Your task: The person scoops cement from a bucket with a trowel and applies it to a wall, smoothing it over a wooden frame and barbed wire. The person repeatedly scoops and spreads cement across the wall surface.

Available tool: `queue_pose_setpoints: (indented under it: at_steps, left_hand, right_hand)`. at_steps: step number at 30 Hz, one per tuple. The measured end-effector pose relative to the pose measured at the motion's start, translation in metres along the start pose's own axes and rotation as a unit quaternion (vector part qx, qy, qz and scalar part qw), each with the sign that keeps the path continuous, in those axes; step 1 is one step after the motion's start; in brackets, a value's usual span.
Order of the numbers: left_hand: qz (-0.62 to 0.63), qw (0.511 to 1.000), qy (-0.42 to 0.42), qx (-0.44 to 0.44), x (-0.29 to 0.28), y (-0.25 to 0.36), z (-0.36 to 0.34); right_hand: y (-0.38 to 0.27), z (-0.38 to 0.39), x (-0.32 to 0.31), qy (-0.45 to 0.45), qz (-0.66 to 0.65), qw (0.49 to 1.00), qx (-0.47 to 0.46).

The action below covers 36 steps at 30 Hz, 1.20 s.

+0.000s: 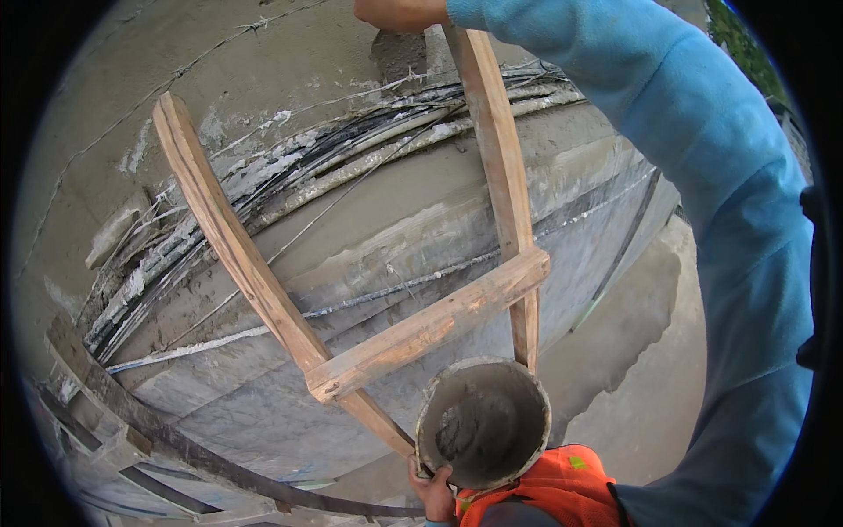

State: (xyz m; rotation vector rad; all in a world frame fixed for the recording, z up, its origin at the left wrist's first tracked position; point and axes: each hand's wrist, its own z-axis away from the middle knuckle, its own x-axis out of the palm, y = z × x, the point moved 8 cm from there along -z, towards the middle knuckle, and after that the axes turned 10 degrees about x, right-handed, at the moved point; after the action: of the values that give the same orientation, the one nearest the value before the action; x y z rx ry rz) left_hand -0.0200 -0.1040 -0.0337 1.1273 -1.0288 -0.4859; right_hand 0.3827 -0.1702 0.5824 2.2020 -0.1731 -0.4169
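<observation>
My left hand point(432, 492) grips the rim of a round bucket point(483, 422), thumb over the edge. Wet grey mortar point(479, 426) lies inside it. The bucket is close to my body, beside the lower part of a wooden ladder point(430, 325). My right arm, in a blue sleeve, curves up to the top edge of the picture. There my right hand point(401, 12) is closed and partly cut off. Just below it is a dark, mortar-coated flat blade point(399, 57), which looks like a trowel, against the grey wall point(307, 35). The handle does not show.
A bundle of cables and pipes point(351, 158) crosses the wall behind the ladder. A strand of barbed wire point(176, 75) runs at upper left. Dark metal framing point(167, 439) curves along the lower left. Concrete ground point(641, 351), partly wet, lies far below on the right.
</observation>
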Motion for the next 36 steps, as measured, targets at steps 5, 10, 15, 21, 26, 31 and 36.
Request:
queue_pose_setpoints:
  at_steps: [5, 10, 15, 21, 26, 31, 36]
  left_hand:
    - [0.014, 1.000, 0.007, -0.005, -0.005, -0.008, -0.001]
    - [0.009, 1.000, 0.000, 0.006, -0.001, -0.003, -0.001]
    - [0.014, 0.999, 0.042, 0.006, -0.004, -0.001, 0.001]
    - [0.013, 0.999, 0.041, 0.004, -0.005, 0.000, 0.001]
    - [0.019, 0.999, 0.034, -0.003, 0.000, 0.002, -0.003]
    - [0.008, 1.000, 0.018, 0.000, 0.001, 0.002, -0.005]
    - [0.010, 0.998, 0.061, -0.008, -0.004, -0.002, 0.001]
  right_hand:
    - [0.000, -0.003, 0.002, -0.002, -0.004, 1.000, 0.000]
    - [-0.001, -0.005, 0.006, -0.007, -0.014, 1.000, 0.004]
    - [-0.003, -0.013, 0.007, -0.011, -0.020, 1.000, 0.009]
    - [-0.003, -0.017, 0.012, -0.023, -0.027, 0.999, 0.012]
    - [-0.001, -0.016, 0.018, -0.033, -0.032, 0.999, 0.017]
    - [-0.002, -0.017, 0.022, -0.045, -0.037, 0.998, 0.021]
    - [-0.003, -0.018, 0.026, -0.056, -0.040, 0.997, 0.022]
